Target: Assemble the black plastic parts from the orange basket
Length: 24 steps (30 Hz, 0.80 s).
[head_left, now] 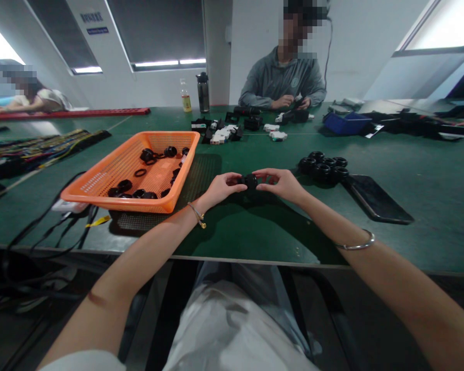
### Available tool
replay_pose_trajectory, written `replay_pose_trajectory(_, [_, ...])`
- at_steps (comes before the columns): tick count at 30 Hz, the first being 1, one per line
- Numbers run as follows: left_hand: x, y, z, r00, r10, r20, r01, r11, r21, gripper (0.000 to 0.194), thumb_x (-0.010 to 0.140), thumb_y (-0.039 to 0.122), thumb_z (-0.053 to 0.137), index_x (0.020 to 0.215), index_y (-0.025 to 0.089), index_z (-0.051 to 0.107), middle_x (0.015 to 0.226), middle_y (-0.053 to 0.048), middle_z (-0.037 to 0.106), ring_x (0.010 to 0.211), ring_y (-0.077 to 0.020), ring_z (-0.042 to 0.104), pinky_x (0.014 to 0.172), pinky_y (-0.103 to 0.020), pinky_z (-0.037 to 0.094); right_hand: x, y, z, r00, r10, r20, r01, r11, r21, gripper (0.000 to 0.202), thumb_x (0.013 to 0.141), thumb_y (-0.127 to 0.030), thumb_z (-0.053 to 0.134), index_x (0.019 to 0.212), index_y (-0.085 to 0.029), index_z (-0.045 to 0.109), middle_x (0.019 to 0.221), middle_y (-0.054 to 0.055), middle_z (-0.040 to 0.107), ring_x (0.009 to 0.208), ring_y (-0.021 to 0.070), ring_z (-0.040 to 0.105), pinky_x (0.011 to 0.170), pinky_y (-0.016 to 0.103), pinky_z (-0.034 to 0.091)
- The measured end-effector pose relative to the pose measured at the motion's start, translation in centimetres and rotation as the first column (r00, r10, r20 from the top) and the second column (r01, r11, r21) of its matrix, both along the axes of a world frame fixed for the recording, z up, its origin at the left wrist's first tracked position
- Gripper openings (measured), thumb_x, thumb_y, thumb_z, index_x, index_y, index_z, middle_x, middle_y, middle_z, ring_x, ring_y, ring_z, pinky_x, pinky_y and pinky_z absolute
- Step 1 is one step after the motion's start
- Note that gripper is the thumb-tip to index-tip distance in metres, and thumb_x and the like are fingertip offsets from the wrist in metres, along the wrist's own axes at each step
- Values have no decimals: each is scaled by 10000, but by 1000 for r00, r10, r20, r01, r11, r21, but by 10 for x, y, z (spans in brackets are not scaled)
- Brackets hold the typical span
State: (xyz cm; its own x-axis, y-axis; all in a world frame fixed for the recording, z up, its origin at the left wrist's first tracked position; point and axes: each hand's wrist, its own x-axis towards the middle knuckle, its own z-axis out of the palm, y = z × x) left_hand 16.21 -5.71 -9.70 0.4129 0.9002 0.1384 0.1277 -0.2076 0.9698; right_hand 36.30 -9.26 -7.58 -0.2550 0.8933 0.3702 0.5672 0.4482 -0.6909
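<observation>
Between my two hands, just above the green table, is a small round black plastic fitting. My left hand pinches its left side with thumb and fingertips. On its other side, my right hand grips it between thumb and fingers. An orange basket to the left of my left hand has several black fittings and a black ring lying in it. Right of my right hand, several black ring-shaped fittings sit in a cluster. Finer detail of the held fitting is too small to make out.
A black phone lies beside the cluster. Cables spread on the left. White and black parts, a bottle and a blue box stand farther back. Across the table, a person handles something small.
</observation>
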Motion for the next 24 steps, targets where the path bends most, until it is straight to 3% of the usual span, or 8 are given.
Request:
replay_pose_trajectory(11, [0,-2,3,1000,7,-1,-7,1000,-9,434,558,223,764,955,97,643,921,-83,677,799,-144,610,807,-312,475,-1,0,1,1000,-5,-18,5,1000,-26,390,642,-351,672,992,-179,684,836,54,710,718,186,603,606,299,443])
replay_pose_trajectory(17, [0,-4,5,999,14,35,-12,998,-55,427,565,202,766,958,90,641,888,-75,679,771,-136,618,797,-311,487,-2,-1,-2,1000,-21,-13,21,1000,-12,395,660,-352,664,1025,-201,658,800,35,707,593,144,557,568,289,436])
replay_pose_trajectory(24, [2,-5,7,997,7,78,3,993,-117,417,594,179,751,976,70,623,799,-50,668,639,-95,601,710,-277,506,-1,-3,0,999,35,25,-36,999,30,452,632,-308,688,1067,-185,655,862,51,709,753,194,610,618,293,444])
